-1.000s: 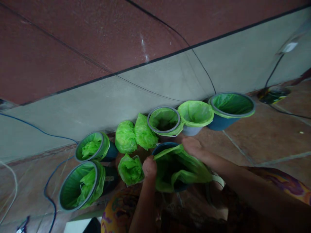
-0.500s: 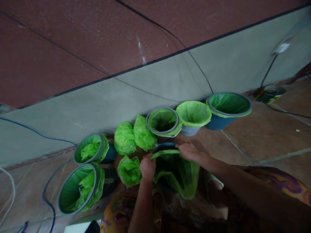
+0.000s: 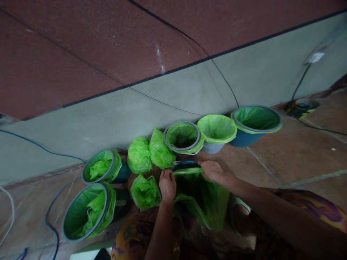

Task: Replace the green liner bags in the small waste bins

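Between my knees stands a dark blue bin [image 3: 187, 164] with a green bin liner [image 3: 214, 202] inside it. My left hand [image 3: 167, 185] is closed on the left end of the liner's folded top edge. My right hand [image 3: 213, 170] grips the same edge at its right end, so the strip is drawn straight between them above the bin's far rim. The liner's near side hangs loosely over the front of the bin. Just left of my left hand sits a small bin holding crumpled green plastic [image 3: 146, 193].
Along the wall stand a ringed bin [image 3: 182, 135], a pale lined bin [image 3: 217, 130] and a blue lined bin [image 3: 249, 139]. Two stuffed green bags [image 3: 139, 155] lie left of them. Two tilted lined bins [image 3: 101, 164] are further left. Cables [image 3: 52, 220] cross the floor.
Both hands have shifted slightly, still holding the liner's edge. The strip between them looks narrower and tauter, and the near side of the liner hangs a little lower.
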`<state>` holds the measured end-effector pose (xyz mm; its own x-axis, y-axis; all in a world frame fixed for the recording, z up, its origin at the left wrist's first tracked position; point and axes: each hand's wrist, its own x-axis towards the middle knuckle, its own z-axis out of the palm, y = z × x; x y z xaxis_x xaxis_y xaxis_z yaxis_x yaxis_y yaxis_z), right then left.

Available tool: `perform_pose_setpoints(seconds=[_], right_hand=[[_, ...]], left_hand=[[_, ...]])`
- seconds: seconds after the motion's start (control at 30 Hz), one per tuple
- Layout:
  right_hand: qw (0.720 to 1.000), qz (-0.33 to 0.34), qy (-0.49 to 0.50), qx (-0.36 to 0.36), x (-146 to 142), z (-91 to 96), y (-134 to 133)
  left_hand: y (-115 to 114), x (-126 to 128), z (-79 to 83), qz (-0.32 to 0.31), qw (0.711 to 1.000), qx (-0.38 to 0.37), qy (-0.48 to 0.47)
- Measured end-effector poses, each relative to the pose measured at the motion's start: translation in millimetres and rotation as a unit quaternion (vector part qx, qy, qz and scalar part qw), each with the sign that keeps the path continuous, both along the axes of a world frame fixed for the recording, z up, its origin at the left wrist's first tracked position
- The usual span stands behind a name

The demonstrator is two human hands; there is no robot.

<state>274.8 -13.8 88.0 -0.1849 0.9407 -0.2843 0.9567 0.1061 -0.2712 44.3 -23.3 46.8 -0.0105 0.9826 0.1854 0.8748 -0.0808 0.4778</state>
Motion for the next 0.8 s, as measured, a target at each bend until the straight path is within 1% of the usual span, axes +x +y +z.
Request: perform_pose_setpoints(seconds=[0.1, 0.2, 0.27, 0.33, 0.4, 0.57, 0.8], right_hand=[[0.995, 0.068, 0.05, 0.052, -13, -1.5, 0], [0.987, 0.12, 0.072, 0.074, -30, 0.0, 0], [0.984, 0.141, 0.073, 0.079, -40, 1.5, -1], [0.984, 0.147, 0.073, 0.074, -45, 2.5, -1], [0.987, 0.129, 0.069, 0.06, -46, 3.3, 0], [0.999, 0.041, 0.027, 0.018, -34, 9.3, 6], [0.999, -0.022, -0.016, -0.017, -14, 21.1, 12]], left_hand=[[-5, 9, 2.4, -0.041, 0.999, 0.012, -0.012], [-10, 19, 5.2, -0.076, 0.997, 0.011, -0.021], [-12, 26, 7.1, -0.091, 0.996, 0.001, -0.017], [-14, 29, 9.0, -0.096, 0.995, -0.014, -0.007], [-15, 30, 10.6, -0.087, 0.996, -0.033, 0.007], [-12, 18, 11.3, -0.035, 0.997, -0.063, 0.041], [-2, -3, 4.7, 0.056, 0.99, -0.102, 0.075]])
